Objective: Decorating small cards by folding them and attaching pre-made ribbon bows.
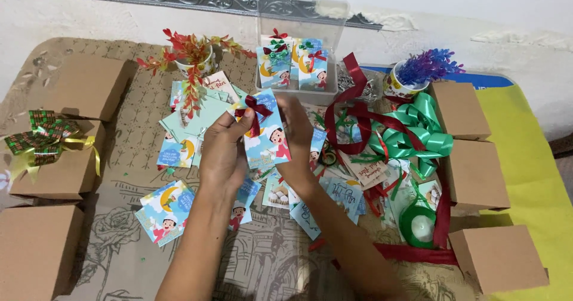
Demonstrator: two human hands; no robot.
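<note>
My left hand [222, 152] and my right hand [296, 137] together hold a small illustrated card [268, 137] with a cartoon child and a crescent moon. A dark red ribbon bow [255, 111] sits at the card's top left corner, under my left fingertips. My right hand grips the card's right edge. Below and around my hands lie several more such cards [167, 211] spread over the table.
A clear plastic box [296, 89] at the back holds finished cards with bows. Brown cardboard boxes stand at the left [39, 253] and right [474, 173]. Green ribbon [418, 131], red ribbon [358, 113] and two cups with artificial plants [194, 56] [418, 74] crowd the table.
</note>
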